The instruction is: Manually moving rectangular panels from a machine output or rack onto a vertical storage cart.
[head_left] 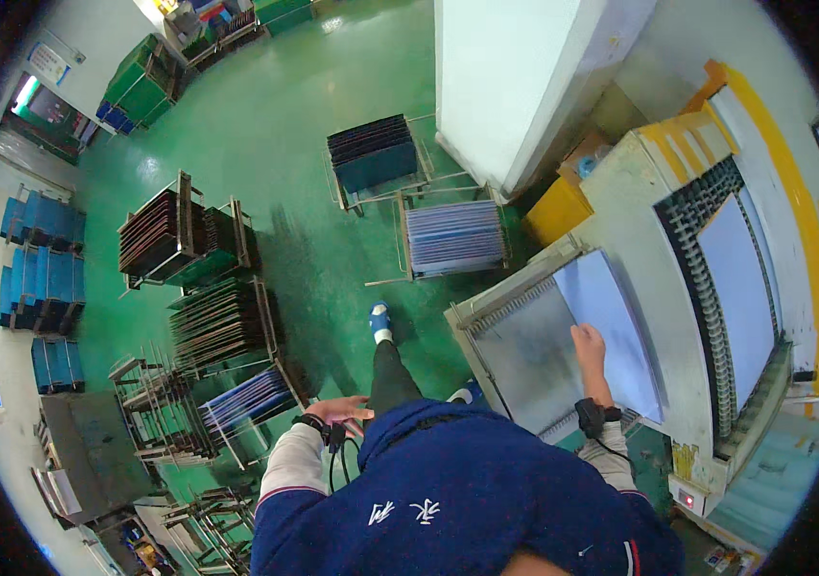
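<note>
My right hand (590,353) reaches over the machine's feed table with its fingers curled closed at the left edge of a thin pale blue-white panel (613,305). The panel lies partly over the bare grey surface of the feed table (522,346) and slants toward the machine. My fingertips are small in view, but they appear to grip the panel's edge. My left hand (342,411) hangs low beside my left hip, fingers stretched out, with nothing seen in it. A second pale panel (737,274) rests on the rollers inside the machine.
A rack of pale panels (455,237) stands ahead, with a rack of dark panels (376,158) behind it. On my left are several metal racks (179,235) of brown and dark sheets. The roller machine (635,197) borders my right; a white pillar (505,86) rises ahead.
</note>
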The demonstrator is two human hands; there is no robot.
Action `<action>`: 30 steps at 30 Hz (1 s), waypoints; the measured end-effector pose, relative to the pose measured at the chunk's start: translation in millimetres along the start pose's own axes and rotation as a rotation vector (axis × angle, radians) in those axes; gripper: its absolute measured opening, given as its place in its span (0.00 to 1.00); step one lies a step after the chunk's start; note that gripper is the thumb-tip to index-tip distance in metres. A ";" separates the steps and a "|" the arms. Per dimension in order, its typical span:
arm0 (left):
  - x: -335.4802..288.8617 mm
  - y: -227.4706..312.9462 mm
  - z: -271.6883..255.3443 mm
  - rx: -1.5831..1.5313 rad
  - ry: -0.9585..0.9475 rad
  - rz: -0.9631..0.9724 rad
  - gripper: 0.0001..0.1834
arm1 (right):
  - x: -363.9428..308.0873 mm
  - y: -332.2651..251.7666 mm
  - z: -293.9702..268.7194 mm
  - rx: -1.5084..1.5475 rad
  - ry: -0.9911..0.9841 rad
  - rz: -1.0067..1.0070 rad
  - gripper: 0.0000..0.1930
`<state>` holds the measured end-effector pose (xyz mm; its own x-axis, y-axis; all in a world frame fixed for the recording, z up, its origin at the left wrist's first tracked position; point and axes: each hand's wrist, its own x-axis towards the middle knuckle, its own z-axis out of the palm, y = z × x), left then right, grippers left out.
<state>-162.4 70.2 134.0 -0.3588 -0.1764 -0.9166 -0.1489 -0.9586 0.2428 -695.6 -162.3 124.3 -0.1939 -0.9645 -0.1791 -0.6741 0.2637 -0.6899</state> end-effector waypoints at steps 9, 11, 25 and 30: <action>77.1 80.9 -229.3 0.237 0.071 0.094 0.20 | 28.3 -115.6 108.3 0.533 -0.206 0.683 0.34; 108.5 91.2 -302.7 0.440 0.202 0.186 0.15 | 51.1 -135.5 145.9 0.486 -0.239 0.824 0.30; 212.8 312.2 -554.1 -0.270 0.727 0.553 0.18 | 83.8 -65.7 208.6 -0.020 0.176 0.764 0.39; 250.3 344.1 -596.0 -0.392 0.702 0.549 0.22 | 86.4 -86.6 222.1 -0.317 0.174 0.718 0.37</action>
<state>245.7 -437.0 -201.2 0.3635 -0.5926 -0.7188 0.2383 -0.6868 0.6867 -495.7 -271.4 12.8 -0.7477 -0.5488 -0.3738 -0.5075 0.8354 -0.2113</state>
